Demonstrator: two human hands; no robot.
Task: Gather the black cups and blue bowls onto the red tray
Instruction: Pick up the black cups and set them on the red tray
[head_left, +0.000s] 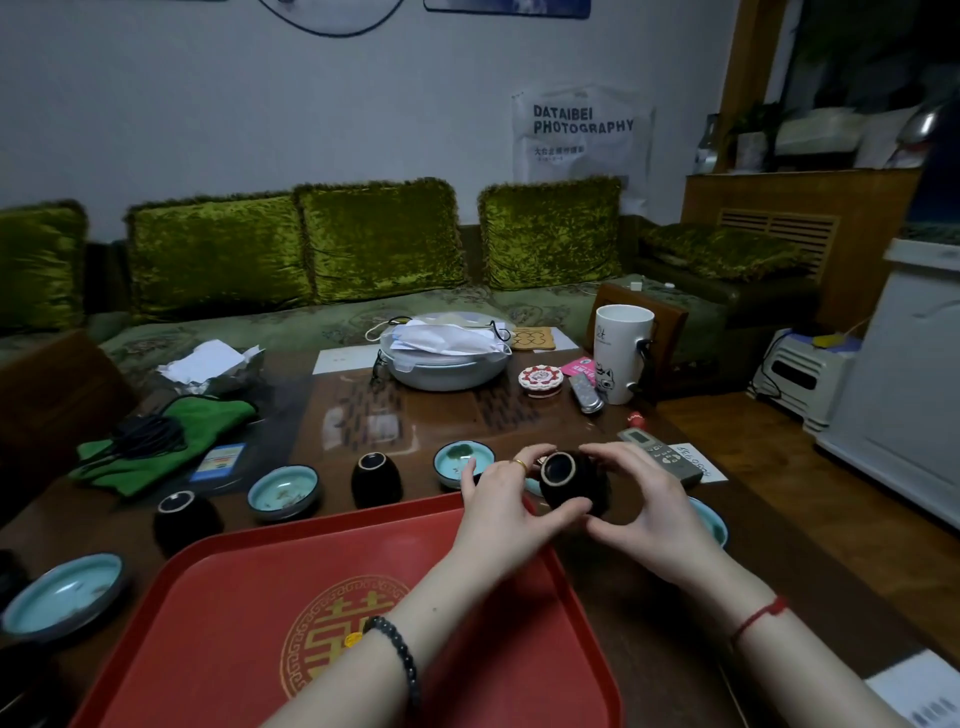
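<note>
A black cup (569, 486) is held tilted above the red tray's far right corner, its mouth facing me. My left hand (501, 506) and my right hand (641, 512) both grip it from the sides. The red tray (249, 597), with a gold emblem, lies in front of me with nothing on it. Two more black cups (376, 478) (184, 519) stand beyond the tray. Blue bowls rest at the far left (65, 595), behind the tray (283, 491), near my left hand (462, 462) and partly hidden under my right hand (709, 522).
A remote control (662, 454) lies just beyond my right hand. Farther back stand a white mug (621, 353), a covered metal basin (444, 351), a small round tin (540, 379) and a green cloth (166, 441). A green-cushioned sofa runs behind the table.
</note>
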